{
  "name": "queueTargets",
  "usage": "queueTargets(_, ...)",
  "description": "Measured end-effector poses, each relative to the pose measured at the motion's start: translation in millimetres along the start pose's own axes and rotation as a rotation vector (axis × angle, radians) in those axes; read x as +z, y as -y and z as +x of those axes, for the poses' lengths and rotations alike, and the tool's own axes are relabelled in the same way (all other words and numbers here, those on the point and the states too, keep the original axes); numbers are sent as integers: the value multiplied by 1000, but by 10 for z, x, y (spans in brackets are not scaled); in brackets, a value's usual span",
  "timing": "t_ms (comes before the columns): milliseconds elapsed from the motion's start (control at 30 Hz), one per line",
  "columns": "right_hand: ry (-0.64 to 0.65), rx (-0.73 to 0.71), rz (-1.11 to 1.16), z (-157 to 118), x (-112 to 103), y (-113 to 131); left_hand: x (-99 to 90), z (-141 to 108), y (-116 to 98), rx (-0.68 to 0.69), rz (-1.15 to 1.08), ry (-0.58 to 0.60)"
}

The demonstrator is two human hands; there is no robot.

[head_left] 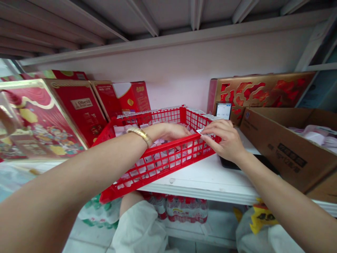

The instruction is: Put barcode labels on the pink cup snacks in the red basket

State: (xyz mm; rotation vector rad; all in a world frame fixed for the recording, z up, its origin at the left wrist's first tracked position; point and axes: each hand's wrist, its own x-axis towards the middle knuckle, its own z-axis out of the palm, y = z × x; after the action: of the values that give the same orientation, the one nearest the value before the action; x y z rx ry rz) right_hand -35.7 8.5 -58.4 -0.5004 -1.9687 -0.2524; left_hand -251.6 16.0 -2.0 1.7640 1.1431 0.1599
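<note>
A red plastic basket stands tilted on the front edge of the white shelf, overhanging it at the left. Small whitish-pink packets fill its bottom. My left hand, with a gold bracelet at the wrist, reaches inside over the packets; its fingertips are partly hidden by the front rim. At the basket's right front corner, my right hand is closed, thumb and fingers pinching a small white label at the rim. Striped white strips run along the back and right rims.
Red and gold gift boxes stand at left, another gold box behind. A phone showing a timer leans behind my right hand. An open cardboard carton sits at right. Bottle packs lie below; shelf beams hang overhead.
</note>
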Motion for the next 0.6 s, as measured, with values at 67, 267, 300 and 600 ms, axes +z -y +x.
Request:
queueTargets(67,-8,1,-4,2,0,8,13,-5,2,-23,-10,-17)
queueTargets(267,-40,73,-25,45,6,13,-1,41,54,-42,-12,-123)
queueTargets(300,-49,90,-25,56,11,12,-14,50,63,-24,-3,-143)
queueTargets(600,-209,378,128,303,-74,2,-71,35,4,-7,8,-381)
